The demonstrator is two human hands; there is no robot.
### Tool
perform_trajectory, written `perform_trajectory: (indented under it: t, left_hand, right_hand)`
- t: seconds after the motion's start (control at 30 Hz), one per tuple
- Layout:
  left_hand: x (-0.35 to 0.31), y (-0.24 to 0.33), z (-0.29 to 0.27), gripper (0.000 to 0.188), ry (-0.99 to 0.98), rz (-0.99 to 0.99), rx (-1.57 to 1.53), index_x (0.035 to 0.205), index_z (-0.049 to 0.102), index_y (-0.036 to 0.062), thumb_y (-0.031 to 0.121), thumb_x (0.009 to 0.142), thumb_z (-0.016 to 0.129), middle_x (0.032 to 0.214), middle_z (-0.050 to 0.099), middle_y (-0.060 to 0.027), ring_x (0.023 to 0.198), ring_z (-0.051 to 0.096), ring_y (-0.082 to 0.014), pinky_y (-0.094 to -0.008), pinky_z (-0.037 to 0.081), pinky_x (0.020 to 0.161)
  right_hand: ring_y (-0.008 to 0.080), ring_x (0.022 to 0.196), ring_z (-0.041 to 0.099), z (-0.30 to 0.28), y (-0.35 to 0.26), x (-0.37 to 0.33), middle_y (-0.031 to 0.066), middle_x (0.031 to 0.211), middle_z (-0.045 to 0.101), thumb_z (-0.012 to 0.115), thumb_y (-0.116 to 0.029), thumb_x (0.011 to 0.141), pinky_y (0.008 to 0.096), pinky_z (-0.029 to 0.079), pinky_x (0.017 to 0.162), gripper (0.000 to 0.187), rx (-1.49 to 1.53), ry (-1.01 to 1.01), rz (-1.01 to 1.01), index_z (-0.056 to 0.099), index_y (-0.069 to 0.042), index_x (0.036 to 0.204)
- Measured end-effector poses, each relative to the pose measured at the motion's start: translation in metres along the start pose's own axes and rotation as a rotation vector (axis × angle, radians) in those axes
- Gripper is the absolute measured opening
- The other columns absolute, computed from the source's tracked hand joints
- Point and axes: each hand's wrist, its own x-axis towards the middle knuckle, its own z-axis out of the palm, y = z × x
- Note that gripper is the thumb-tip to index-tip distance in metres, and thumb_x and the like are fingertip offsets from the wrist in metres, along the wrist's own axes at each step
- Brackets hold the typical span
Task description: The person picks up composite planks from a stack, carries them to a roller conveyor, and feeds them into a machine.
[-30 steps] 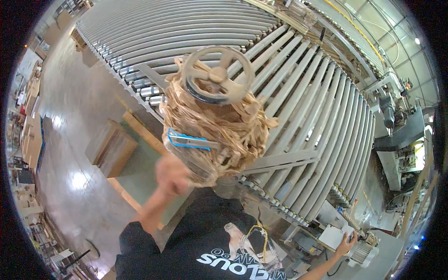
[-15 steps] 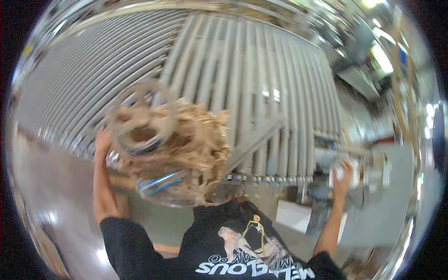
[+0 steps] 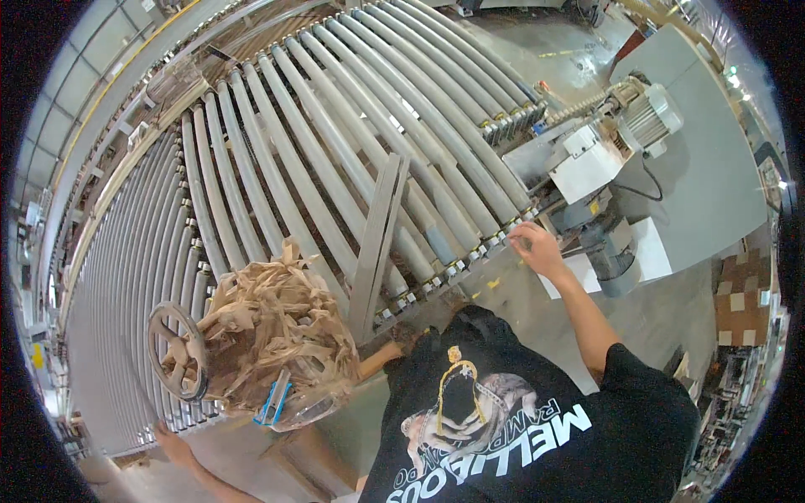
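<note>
Hands are well apart in the head view, one at each side of the worker's body. Left hand (image 3: pixel 173 444): located at the lower left, at the near edge of the roller conveyor (image 3: pixel 352 159), with fingers directed toward that edge; whether they grip it cannot be told. Right hand (image 3: pixel 537 247): located right of centre, just beside the roller ends on the conveyor's near edge, with fingers loosely bent and apart from the thumb. The conveyor extends from the lower left across the upper middle. Its left section carries closely spaced rollers; its central section carries longer grey rollers, which appear curved in the fisheye picture. A pair of grey metal bars (image 3: pixel 379 243) crosses the near part of the central section at an angle. Left of centre, a mass of crumpled brown material (image 3: pixel 272 314) stands high in front of the conveyor. A spoked handwheel (image 3: pixel 179 352) is positioned at its left side, and a blue-edged tool (image 3: pixel 273 404) sits on its lower side. To the upper right of the right hand, a ribbed motor (image 3: pixel 650 121) is mounted beside a white box-shaped housing (image 3: pixel 587 163). The worker's black shirt (image 3: pixel 612 444) occupies the lower middle.
</note>
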Motion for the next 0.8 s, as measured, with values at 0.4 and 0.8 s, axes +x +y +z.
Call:
perform_trajectory:
  t: [0.4,0.8]
  left_hand:
    - [-0.169,0.437,-0.285,0.053,0.04,-0.092,-0.548,0.142,0.056,-0.0002,0.04,0.108,0.061,0.1,0.072,-0.0139,0.089,0.065,-0.0257,-0.0379,0.053,0.08]
    - [-0.27,0.786,0.041,0.032,0.039,0.748,-0.36,0.098,0.069,0.0008,0.032,0.096,0.074,0.141,0.056,-0.0157,0.138,0.046,-0.0365,-0.0549,0.032,0.123]
  right_hand:
    - [0.0318,0.107,0.071,0.093,-0.051,0.041,0.0087,0.112,0.074,0.074,-0.02,0.095,0.0434,0.057,0.093,0.017,0.436,-0.514,-0.257,0.077,-0.01,0.109]
    - [0.0342,0.096,0.072,0.088,0.011,0.039,0.0118,0.099,0.075,0.076,-0.015,0.09,0.0439,0.058,0.085,0.014,0.612,-0.339,-0.236,0.077,-0.009,0.102]
